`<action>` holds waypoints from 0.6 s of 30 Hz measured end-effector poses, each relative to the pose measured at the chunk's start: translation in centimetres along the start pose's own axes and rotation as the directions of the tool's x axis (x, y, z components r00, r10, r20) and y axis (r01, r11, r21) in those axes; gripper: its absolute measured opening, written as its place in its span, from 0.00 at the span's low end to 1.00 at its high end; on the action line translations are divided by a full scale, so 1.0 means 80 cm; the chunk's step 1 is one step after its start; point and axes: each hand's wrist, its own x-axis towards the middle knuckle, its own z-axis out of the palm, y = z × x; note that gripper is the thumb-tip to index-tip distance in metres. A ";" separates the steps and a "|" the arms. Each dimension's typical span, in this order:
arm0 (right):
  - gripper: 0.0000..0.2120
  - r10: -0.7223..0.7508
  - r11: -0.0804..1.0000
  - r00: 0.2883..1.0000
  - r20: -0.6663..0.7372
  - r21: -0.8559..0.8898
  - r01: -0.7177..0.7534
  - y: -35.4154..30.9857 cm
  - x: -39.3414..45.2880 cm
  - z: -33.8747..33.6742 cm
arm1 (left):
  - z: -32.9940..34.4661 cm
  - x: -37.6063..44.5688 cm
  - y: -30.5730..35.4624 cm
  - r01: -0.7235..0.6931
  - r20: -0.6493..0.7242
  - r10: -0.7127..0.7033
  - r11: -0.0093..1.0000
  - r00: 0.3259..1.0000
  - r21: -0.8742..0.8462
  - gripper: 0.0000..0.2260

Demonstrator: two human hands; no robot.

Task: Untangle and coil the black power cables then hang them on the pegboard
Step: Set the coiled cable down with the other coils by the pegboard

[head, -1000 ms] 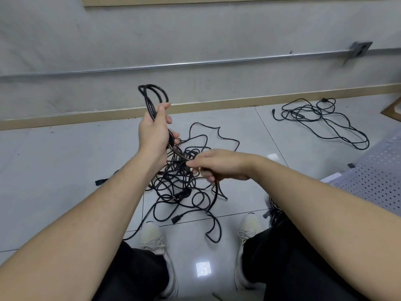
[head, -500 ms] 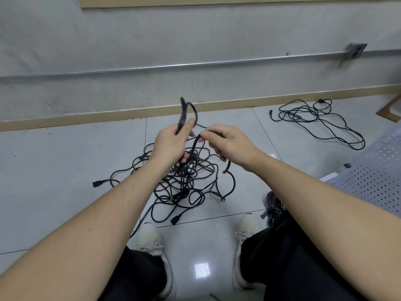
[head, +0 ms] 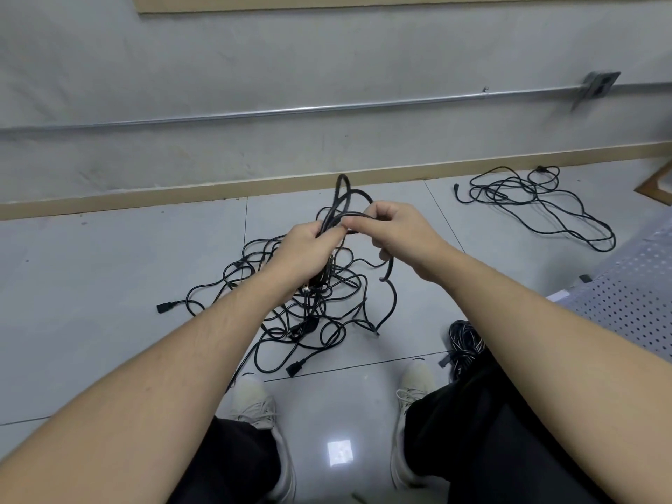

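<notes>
Head camera looks down between the knees, and both hands are raised over the floor, working one cable. The left hand point(head: 305, 249) has its fingers curled tight round a bundle of black loops point(head: 343, 201), which stick up out of the fist toward twelve o'clock. The right hand point(head: 396, 231) sits just at three o'clock of the left, fingertips nearly touching it, thumb and forefinger pinching a strand of the same cable where it leaves the loops. From that pinch the strand passes under the right palm and drops in a curve at five o'clock of the hand, down toward the floor.

Directly below the grip, at six o'clock, lies the tangled pile of black cable point(head: 309, 311) on the grey tiles, with strands rising from it into the left fist. One plug point(head: 163, 307) trails out at nine o'clock of the pile, another plug point(head: 294, 369) at six o'clock, just ahead of the left shoe point(head: 251, 398).

Well apart, at two o'clock of the hands, a second loose cable point(head: 538, 205) sprawls near the skirting. A coiled bundle point(head: 463, 343) sits by the right shoe point(head: 414, 380), beside the right leg. The perforated white pegboard point(head: 632, 303) lies at the right edge of the frame.
</notes>
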 end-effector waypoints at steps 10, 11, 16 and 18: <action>0.08 -0.060 0.962 0.970 -0.235 0.247 0.120 -0.008 0.005 -0.007 | 0.001 -0.006 0.012 0.103 0.140 -0.063 0.949 0.988 -0.299 0.20; 0.08 -0.027 0.941 0.968 -0.251 0.320 0.109 -0.010 0.005 -0.006 | 0.005 -0.008 0.014 0.089 0.174 -0.038 0.952 0.984 -0.292 0.21; 0.12 0.059 0.795 0.985 -0.162 0.605 0.052 -0.011 0.007 -0.004 | 0.015 -0.015 0.013 0.005 0.277 0.068 0.967 0.958 -0.255 0.25; 0.16 0.098 0.744 0.986 -0.132 0.668 0.015 -0.012 0.004 -0.002 | 0.013 -0.017 0.008 -0.005 0.305 0.060 0.984 0.950 -0.178 0.27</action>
